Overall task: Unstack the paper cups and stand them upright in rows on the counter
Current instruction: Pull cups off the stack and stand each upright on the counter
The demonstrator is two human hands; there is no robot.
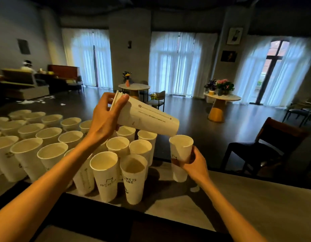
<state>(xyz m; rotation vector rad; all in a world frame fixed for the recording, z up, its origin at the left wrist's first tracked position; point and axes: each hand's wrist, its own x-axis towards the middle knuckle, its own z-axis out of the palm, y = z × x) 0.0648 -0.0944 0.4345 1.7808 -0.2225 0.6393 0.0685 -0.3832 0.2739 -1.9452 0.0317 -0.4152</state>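
Left hand (104,119) grips the tilted stack (146,116); right hand (195,159) holds a freed cup (181,154) upright. Next, I judge: set it on the worktop (256,198) beside the rows (51,145)

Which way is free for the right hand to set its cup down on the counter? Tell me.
Probably straight down. The right hand holds a single cup upright just right of the standing cups, and the counter beneath it looks bare. The stack in the left hand sits higher.

Rows of upright cups (51,151) stand left on the counter (256,198); a single cup (181,154) right; a tilted stack (147,116) above.
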